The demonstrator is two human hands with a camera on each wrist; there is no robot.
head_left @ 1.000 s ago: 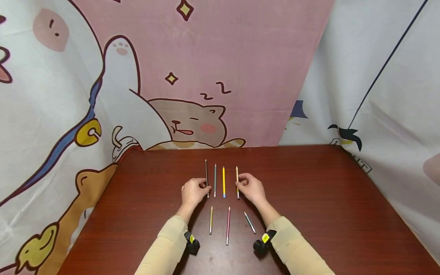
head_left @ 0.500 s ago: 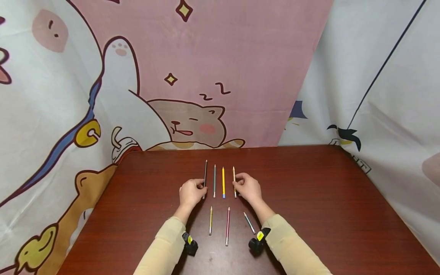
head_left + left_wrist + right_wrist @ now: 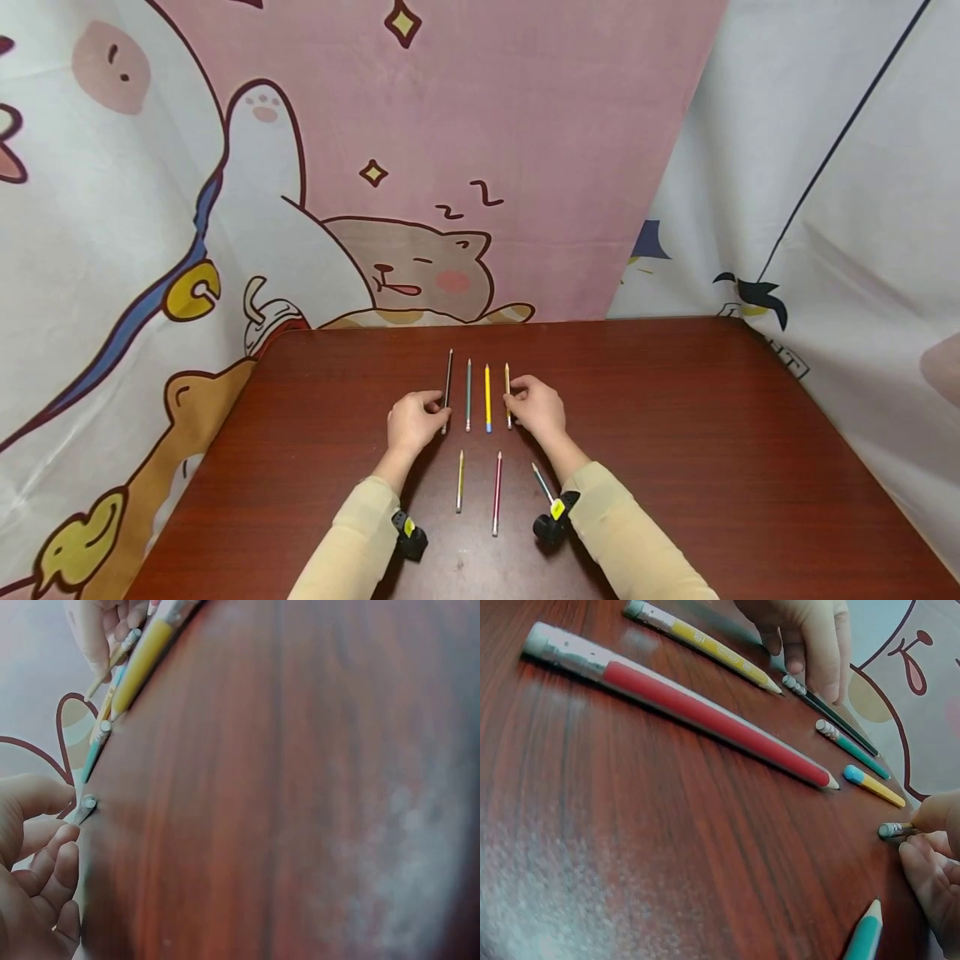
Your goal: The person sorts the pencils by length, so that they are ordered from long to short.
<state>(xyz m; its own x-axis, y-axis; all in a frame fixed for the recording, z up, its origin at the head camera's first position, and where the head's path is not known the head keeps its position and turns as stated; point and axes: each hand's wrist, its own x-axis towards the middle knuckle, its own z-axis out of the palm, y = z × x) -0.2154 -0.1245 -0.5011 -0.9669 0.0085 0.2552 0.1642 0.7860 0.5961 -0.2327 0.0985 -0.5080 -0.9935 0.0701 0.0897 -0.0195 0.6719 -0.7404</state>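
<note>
A patterned cloth is hanging behind the brown table, which is supporting seven pencils in two rows. The left hand is pinching the black pencil, toward its eraser end, at the left end of the rear row. The right hand is pinching the tan pencil near its middle, at the right end. In each hand, thumb and forefinger are nearly meeting, with only the barrel between them.

Between the held pencils, the green pencil and the yellow pencil are lying apart, tips pointing away. In the front row, the red pencil is lying between the gold pencil and the slanting short green pencil.

Handling: the pencils are probably behaving as light, stiff rods, their smooth barrels tending to turn under loose fingertips. A light pinch at mid-barrel is likely giving best balance; pressure on the sharpened tips is risking broken lead.
</note>
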